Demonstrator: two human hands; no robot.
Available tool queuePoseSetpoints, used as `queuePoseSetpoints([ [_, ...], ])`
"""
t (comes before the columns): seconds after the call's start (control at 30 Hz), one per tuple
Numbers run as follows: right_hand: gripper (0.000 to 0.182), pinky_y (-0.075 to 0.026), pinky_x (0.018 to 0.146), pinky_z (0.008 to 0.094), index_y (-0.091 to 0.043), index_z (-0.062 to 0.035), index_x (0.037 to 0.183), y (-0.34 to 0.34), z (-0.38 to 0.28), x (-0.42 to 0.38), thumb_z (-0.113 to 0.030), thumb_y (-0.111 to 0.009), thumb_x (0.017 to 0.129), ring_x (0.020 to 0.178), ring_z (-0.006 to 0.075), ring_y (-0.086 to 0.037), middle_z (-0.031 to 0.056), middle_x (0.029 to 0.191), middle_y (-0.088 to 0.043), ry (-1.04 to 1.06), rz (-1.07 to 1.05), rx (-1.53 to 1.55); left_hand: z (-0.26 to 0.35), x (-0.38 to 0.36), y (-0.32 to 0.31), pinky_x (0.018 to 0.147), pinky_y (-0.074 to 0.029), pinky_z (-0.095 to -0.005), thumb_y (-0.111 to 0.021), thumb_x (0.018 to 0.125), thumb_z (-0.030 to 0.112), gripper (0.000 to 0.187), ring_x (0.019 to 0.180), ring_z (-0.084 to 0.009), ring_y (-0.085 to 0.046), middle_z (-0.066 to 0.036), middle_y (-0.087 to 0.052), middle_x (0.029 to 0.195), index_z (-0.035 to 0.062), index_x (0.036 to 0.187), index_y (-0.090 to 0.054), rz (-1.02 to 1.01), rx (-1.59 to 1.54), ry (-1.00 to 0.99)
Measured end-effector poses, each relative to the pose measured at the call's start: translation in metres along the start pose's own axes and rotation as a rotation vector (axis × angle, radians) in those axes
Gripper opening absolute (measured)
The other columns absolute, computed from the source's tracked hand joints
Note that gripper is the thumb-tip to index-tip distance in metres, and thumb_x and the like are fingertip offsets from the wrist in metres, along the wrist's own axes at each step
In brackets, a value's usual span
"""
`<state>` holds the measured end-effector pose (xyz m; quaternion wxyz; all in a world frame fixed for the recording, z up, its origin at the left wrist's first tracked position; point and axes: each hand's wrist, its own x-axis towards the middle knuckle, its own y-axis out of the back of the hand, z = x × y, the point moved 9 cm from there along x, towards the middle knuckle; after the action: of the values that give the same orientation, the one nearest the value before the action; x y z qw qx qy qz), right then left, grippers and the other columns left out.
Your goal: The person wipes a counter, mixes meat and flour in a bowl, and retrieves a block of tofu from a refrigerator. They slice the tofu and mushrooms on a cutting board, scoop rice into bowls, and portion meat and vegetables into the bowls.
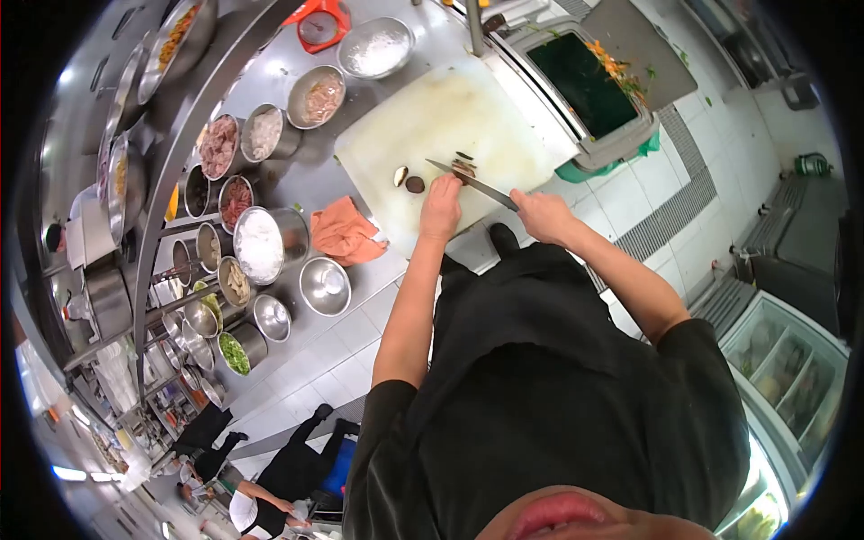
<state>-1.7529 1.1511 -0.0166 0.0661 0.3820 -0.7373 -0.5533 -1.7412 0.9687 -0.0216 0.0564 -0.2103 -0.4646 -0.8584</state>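
Your steel worktop (310, 171) spreads out left of the white cutting board (405, 126), and a metal rail (184, 121) cuts across your view of the containers farthest left. An open bin (621, 135) stands just off the board's right side. A deep pot (293, 236) of something white sits to your left, with an orange cloth (344, 231) bunched between it and the board. A bare steel bowl (325, 286) is near the cloth.

On the near part of the board, your right hand (544, 218) has its fingers wrapped round the handle of the knife (481, 186). Your left hand (440, 207) has its fingers drawn together by the blade; you cannot tell what they grip underneath.

The blade is long, grey and tapered. Its long axis runs diagonally, the tip pointing forward and left, away from you. Past it lie dark, thin slices (463, 167), roughly side by side. Left of them sit a dark round piece (415, 184) and a pale piece (400, 175) with a dark edge.
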Motion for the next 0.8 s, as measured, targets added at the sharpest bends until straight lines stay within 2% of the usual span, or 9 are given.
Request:
queuePoseSetpoints([
  [0.07,0.023,-0.051,0.064,0.0532,-0.049,-0.0061,0.111,0.01,-0.005,-0.004,-0.009,-0.054,0.088,0.074,0.0419,-0.067,0.0195,0.075,-0.067,-0.008,0.04,0.099,-0.005,-0.005,0.028,0.091,-0.048,-0.0433,-0.061,0.081,-0.004,0.023,0.102,-0.0366,-0.058,-0.015,-0.061,0.108,0.0034,0.103,-0.06,0.086,0.07,0.108],
  [0.13,0.02,-0.05,0.065,0.055,-0.047,-0.0062,0.111,0.015,-0.011,-0.016,-0.01,-0.051,0.091,0.075,0.0434,-0.066,0.0211,0.076,-0.067,-0.008,0.006,0.094,-0.012,-0.009,0.055,0.093,-0.048,-0.0436,-0.061,0.083,-0.002,0.022,0.103,-0.0373,-0.057,-0.015,-0.061,0.111,0.0044,0.104,-0.061,0.149,0.17,0.187],
  [0.2,0.02,-0.05,0.065,0.0558,-0.046,-0.0055,0.11,0.004,-0.01,-0.029,-0.009,-0.051,0.091,0.074,0.0442,-0.066,0.0226,0.076,-0.067,-0.023,-0.115,0.04,-0.043,-0.024,0.055,0.093,-0.048,-0.0432,-0.062,0.084,-0.001,0.023,0.104,-0.0363,-0.057,-0.014,-0.061,0.113,0.005,0.106,-0.062,0.055,0.171,0.371],
  [0.27,0.02,-0.05,0.064,0.0553,-0.046,-0.0053,0.109,-0.009,-0.002,-0.035,-0.008,-0.052,0.09,0.074,0.0439,-0.066,0.0222,0.075,-0.067,-0.02,-0.12,0.04,-0.053,-0.03,0.053,0.093,-0.049,-0.0426,-0.061,0.085,-0.002,0.025,0.106,-0.035,-0.058,-0.014,-0.061,0.114,0.0052,0.108,-0.063,0.036,0.131,0.353],
  [0.37,0.022,-0.05,0.061,0.0541,-0.046,-0.0049,0.108,-0.023,0.01,-0.026,-0.006,-0.053,0.087,0.073,0.0432,-0.066,0.0214,0.075,-0.067,-0.023,-0.069,0.036,-0.031,-0.021,0.035,0.092,-0.049,-0.0412,-0.055,0.081,-0.006,0.03,0.107,-0.0341,-0.056,-0.013,-0.059,0.116,0.004,0.109,-0.062,-0.034,-0.043,0.227],
  [0.47,0.024,-0.051,0.06,0.0524,-0.047,-0.005,0.108,-0.005,0.004,-0.034,-0.004,-0.054,0.085,0.071,0.0423,-0.067,0.0205,0.074,-0.067,-0.039,-0.036,-0.007,-0.005,-0.007,0.017,0.089,-0.048,-0.0427,-0.059,0.082,-0.006,0.026,0.102,-0.0357,-0.057,-0.014,-0.06,0.113,0.0041,0.106,-0.061,-0.114,-0.059,0.196],
  [0.6,0.026,-0.052,0.058,0.0499,-0.048,-0.0055,0.108,0.018,-0.013,-0.043,-0.002,-0.054,0.083,0.068,0.0401,-0.067,0.0188,0.072,-0.067,-0.017,-0.032,-0.122,-0.003,-0.003,0.011,0.091,-0.048,-0.0419,-0.054,0.077,-0.009,0.029,0.104,-0.0346,-0.054,-0.014,-0.058,0.113,0.0032,0.102,-0.06,-0.123,-0.001,0.219],
  [0.7,0.026,-0.052,0.058,0.0483,-0.049,-0.0058,0.108,-0.006,-0.007,-0.025,-0.002,-0.054,0.083,0.066,0.0378,-0.068,0.0166,0.07,-0.067,0.034,0.059,-0.042,-0.006,-0.008,0.013,0.09,-0.048,-0.0426,-0.054,0.077,-0.009,0.025,0.102,-0.0349,-0.056,-0.014,-0.059,0.109,0.0026,0.099,-0.059,-0.103,-0.025,0.21],
  [0.8,0.027,-0.051,0.059,0.0488,-0.049,-0.0055,0.111,0.002,-0.014,-0.017,-0.003,-0.053,0.084,0.068,0.0378,-0.068,0.017,0.071,-0.067,0.021,0.026,-0.082,-0.004,-0.004,0.016,0.089,-0.049,-0.0429,-0.054,0.078,-0.008,0.023,0.101,-0.035,-0.057,-0.015,-0.06,0.106,0.0021,0.097,-0.058,-0.038,-0.045,0.197],
])
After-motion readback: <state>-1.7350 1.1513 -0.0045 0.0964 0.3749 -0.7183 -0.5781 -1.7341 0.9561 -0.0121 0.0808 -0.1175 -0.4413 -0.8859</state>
